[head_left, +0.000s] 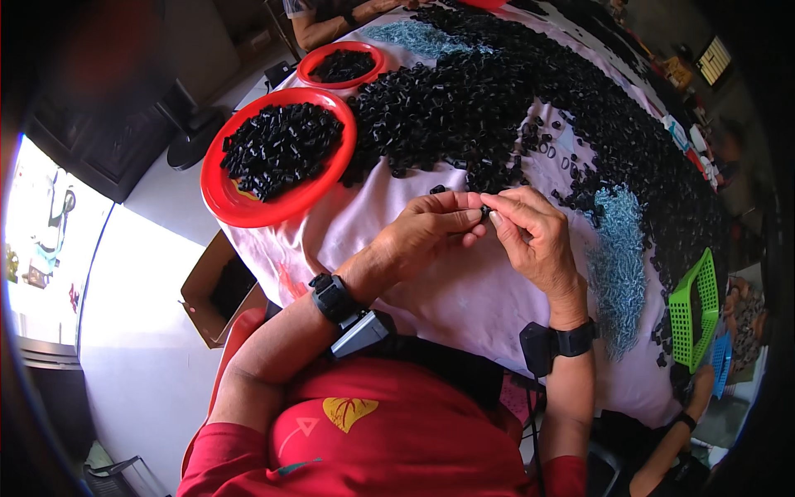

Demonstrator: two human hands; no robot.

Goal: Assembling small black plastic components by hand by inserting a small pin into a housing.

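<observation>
Mid-frame, the person's left hand (435, 222) and right hand (534, 236) pinch a small black piece (486, 213) above the desk (464, 302); upper left, a red plate (217, 178) holds black pieces (281, 149).

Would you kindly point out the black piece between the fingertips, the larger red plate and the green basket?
Black piece (485, 213): head view, its visible middle.
Larger red plate (258, 215): head view, lower rim.
Green basket (681, 319): head view, perforated wall.

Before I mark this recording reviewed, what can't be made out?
Small black piece, head view: mostly hidden by fingertips of left hand and right hand.
Co-worker's arm, head view: rest of person cut off by upper edge.
Cardboard box, head view: contents lost in shadow.
</observation>
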